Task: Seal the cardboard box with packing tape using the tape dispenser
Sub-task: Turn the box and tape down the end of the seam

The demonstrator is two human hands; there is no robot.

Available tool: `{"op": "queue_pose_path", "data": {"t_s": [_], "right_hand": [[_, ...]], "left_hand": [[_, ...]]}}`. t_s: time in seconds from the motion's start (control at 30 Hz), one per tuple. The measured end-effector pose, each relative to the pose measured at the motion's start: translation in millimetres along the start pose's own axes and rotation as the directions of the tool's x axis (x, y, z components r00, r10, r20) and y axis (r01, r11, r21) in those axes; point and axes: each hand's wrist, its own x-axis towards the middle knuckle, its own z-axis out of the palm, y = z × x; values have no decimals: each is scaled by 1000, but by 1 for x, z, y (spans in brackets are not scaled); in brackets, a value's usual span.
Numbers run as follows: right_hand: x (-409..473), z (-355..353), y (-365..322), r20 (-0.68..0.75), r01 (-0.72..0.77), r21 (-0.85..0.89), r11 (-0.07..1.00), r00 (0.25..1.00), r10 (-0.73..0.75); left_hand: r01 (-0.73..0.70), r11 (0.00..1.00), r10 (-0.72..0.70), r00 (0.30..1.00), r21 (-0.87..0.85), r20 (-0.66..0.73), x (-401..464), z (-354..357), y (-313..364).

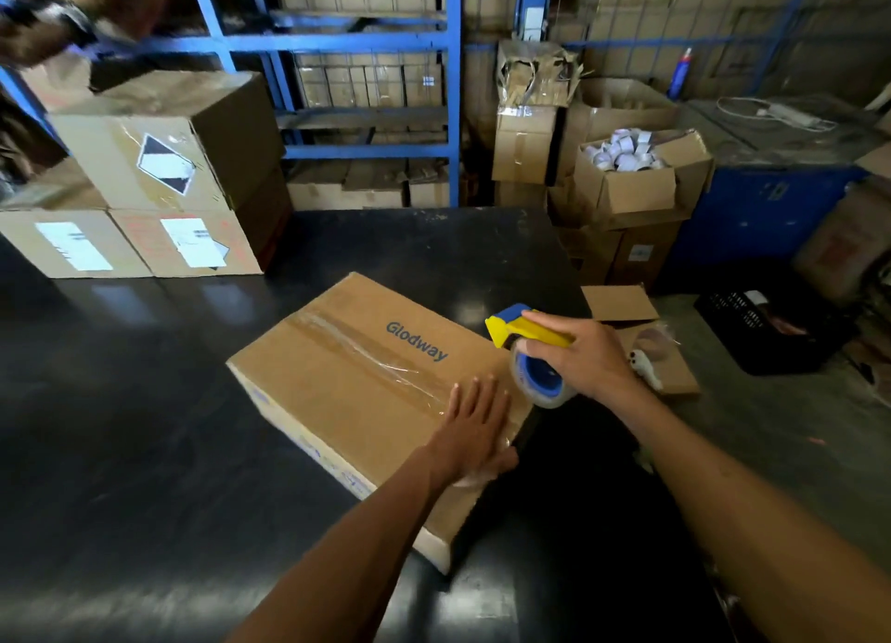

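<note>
Head view
Cardboard box [357, 391]: lying closed on the black tabletop [120, 425], toward its right edge, printed "Glodway".
Packing tape [366, 353]: running along the box's top seam and folding over the near end.
Left hand [475, 430]: lying flat, fingers spread, pressing the tape at the box's near right corner.
Right hand [573, 353]: clamping around the yellow and blue tape dispenser [530, 348], hovering just beside the box's right edge.
Stacked labelled cartons [154, 184]: sitting at the tabletop's far left.
</note>
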Motion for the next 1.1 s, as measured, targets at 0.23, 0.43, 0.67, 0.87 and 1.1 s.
{"op": "queue_pose_path", "data": {"t_s": [0.23,0.43,0.67,0.87,1.1], "right_hand": [[-46,46,-39,51,-73,74,995,996,70],[-98,65,-52,95,-99,99,990,991,89],[-140,58,-37,46,-148,151,978,989,142],[-143,52,-28,54,-171,195,966,985,164],[-141,41,-26,56,-167,235,957,986,159]], "left_hand": [[-103,992,85,973,73,214,-78,-8,-36],[-138,985,92,930,105,356,-107,-28,-34],[-182,970,118,931,158,347,-111,-19,-37],[-223,935,153,955,276,254,-113,-12,-42],[-174,949,129,975,262,180,-95,-5,-24]]}}
